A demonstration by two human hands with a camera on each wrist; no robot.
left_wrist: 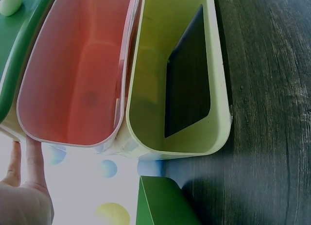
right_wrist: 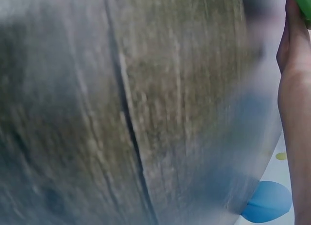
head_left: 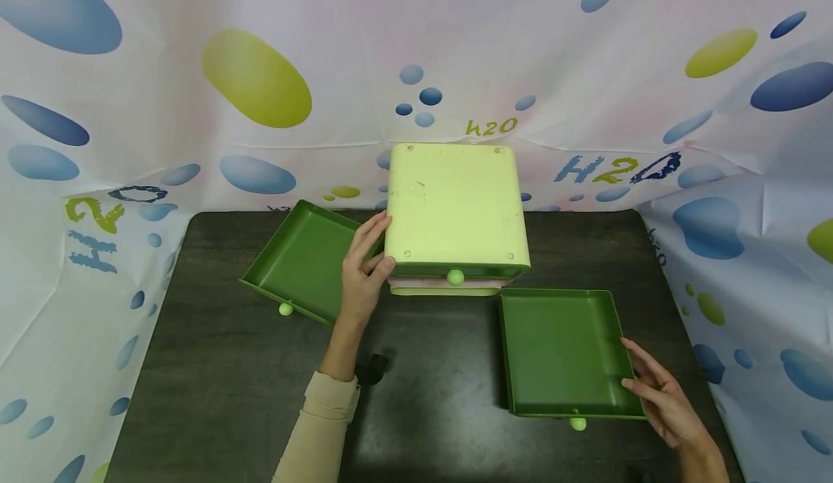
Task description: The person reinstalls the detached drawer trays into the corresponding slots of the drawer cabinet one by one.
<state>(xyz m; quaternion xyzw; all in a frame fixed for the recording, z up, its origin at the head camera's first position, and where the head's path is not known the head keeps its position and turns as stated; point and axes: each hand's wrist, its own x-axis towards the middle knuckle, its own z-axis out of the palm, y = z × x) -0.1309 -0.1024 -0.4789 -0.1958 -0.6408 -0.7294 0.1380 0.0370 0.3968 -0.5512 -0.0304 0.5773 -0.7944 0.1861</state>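
Note:
A small pale-yellow drawer unit point(head_left: 458, 204) stands at the back of the table. My left hand point(head_left: 363, 270) rests against its left side, fingers extended, thumb at the front corner. In the left wrist view, its pink middle slot point(left_wrist: 77, 94) and yellow lower slot point(left_wrist: 153, 84) are hollow, while a green drawer front with a round knob point(head_left: 455, 278) fills the top. At the front right, my right hand point(head_left: 667, 400) holds the right wall of a green drawer point(head_left: 562, 349), thumb over the rim. The right wrist view shows mostly blurred tabletop.
Another green drawer point(head_left: 302, 251) lies angled left of the unit, partly behind my left hand. The dark wooden table point(head_left: 215, 389) is bordered by a white printed backdrop point(head_left: 351, 49) at the back and both sides.

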